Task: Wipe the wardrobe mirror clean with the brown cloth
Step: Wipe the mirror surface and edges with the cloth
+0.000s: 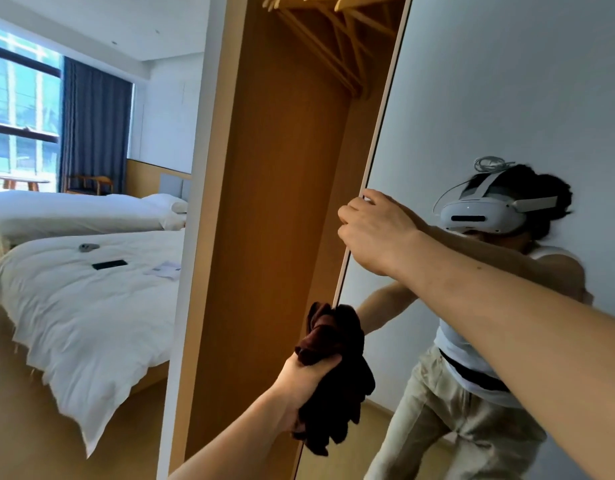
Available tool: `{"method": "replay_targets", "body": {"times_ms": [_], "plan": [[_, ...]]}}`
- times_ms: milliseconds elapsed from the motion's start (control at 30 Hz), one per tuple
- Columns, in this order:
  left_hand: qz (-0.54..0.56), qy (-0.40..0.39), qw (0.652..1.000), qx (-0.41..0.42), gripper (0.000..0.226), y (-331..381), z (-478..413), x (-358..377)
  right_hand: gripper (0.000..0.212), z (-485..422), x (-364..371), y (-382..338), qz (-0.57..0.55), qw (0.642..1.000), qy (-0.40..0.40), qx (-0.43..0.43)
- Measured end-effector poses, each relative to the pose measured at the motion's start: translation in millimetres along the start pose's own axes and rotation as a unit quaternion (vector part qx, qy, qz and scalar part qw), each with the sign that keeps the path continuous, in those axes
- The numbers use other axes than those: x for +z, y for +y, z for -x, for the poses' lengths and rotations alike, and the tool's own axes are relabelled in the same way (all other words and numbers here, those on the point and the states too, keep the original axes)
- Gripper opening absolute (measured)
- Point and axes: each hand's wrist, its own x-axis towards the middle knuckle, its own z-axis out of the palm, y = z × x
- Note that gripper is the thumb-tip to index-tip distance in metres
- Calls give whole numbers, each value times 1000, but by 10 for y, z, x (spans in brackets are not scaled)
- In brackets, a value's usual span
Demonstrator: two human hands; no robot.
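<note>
The wardrobe mirror (489,98) fills the right side of the view, on an open door whose pale edge (375,150) runs down the middle. My right hand (372,230) grips that edge at about mid-height, fingers curled round it. My left hand (306,379) holds the bunched brown cloth (337,372) low down, right at the door's edge, with the cloth hanging below my fist. The mirror reflects a person with a white headset, both arms stretched out.
The open wardrobe (275,220) is bare wood inside, with wooden hangers (334,15) at the top. To the left stand two white beds (84,299); a dark phone (109,264) and papers lie on the nearer one. A window with blue curtains (91,126) is far left.
</note>
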Motion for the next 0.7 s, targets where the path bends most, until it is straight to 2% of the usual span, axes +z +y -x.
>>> {"method": "replay_targets", "body": {"times_ms": [133,267,367,467,567,700], "plan": [[-15,27,999,13,34,276,24,99,25,2,-33,26,-29,1000,8,-4],[-29,12,993,111,28,1002,-21,251,26,-9,-52,56,-64,998,-3,-9],[-37,5,990,137,27,1273,-47,315,27,-28,-90,77,-74,997,-5,-12],[-13,4,992,125,29,1017,-39,282,26,-17,-64,75,-60,998,-4,-23],[-14,12,997,72,40,678,-11,209,24,4,-65,63,-55,998,-10,-31],[-50,15,998,21,49,606,59,143,26,-4,-128,112,-48,998,-13,-42]]}}
